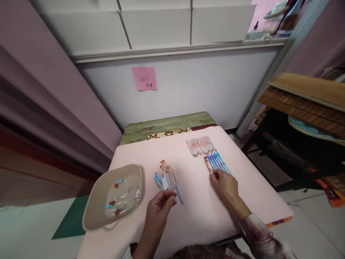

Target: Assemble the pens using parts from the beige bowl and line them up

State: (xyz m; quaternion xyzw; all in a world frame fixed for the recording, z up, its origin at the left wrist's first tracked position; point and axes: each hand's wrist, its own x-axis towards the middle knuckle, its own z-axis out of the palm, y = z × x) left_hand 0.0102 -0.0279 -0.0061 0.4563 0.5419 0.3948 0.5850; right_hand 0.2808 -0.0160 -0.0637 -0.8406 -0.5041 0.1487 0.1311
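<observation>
On a pink-covered table (194,212) lie pens in groups. My right hand (225,185) rests its fingertips on the near end of an orange-capped pen (208,164) beside a row of blue-capped pens (219,162). Farther back lies a row of orange-patterned pens (201,146). My left hand (161,205) has its fingers pinched together next to a loose pile of pens (168,178); whether it holds one I cannot tell. A beige bowl (93,212) at the left holds several small caps and bits.
A white wall with a pink sticky note (144,78) stands behind the table. A green patterned board (167,127) lies at the table's far edge. A dark rack with wooden boards (304,104) is at the right. Purple curtain hangs at the left.
</observation>
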